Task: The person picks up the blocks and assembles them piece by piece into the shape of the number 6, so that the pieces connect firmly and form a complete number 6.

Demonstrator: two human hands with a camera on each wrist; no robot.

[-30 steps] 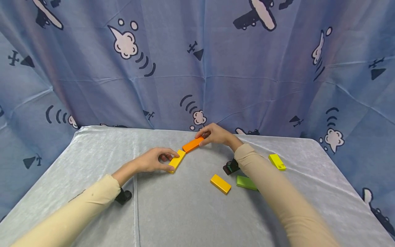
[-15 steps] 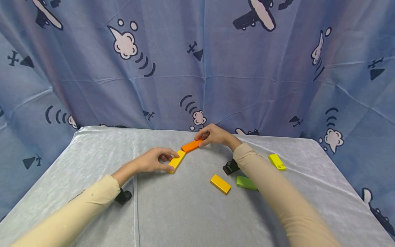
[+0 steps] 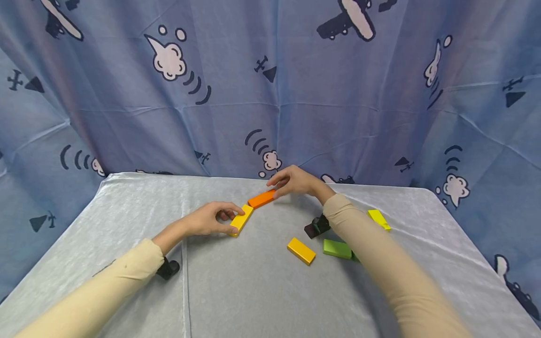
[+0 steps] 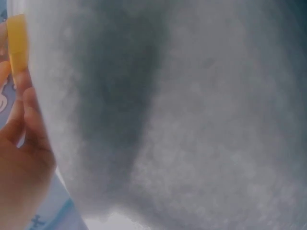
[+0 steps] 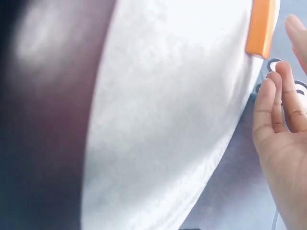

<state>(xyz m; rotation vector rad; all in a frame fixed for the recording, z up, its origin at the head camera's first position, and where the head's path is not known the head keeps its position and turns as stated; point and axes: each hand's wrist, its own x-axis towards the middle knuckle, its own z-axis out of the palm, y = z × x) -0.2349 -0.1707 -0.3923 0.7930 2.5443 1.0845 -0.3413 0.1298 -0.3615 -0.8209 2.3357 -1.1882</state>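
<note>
A yellow block (image 3: 243,218) lies flat and slanted on the cloth-covered table, with its far end close to the near end of an orange block (image 3: 261,199). My left hand (image 3: 207,219) holds the yellow block between thumb and fingers; the left wrist view catches only part of that block (image 4: 18,40) at its edge. Over the far end of the orange block hovers my right hand (image 3: 299,180), thumb and fingers parted. In the right wrist view those fingers (image 5: 265,108) stand apart from the orange block (image 5: 261,28), holding nothing.
Nearer me lie an amber block (image 3: 301,251) and a green block (image 3: 336,249), with a darker green piece (image 3: 355,257) partly behind my right sleeve. A lime-yellow block (image 3: 378,218) lies farther right. A blue patterned curtain (image 3: 228,94) hangs behind the table.
My right hand has let go of the orange block and risen slightly. The orange block shifted a little toward the yellow one earlier. My left hand stays in place.
</note>
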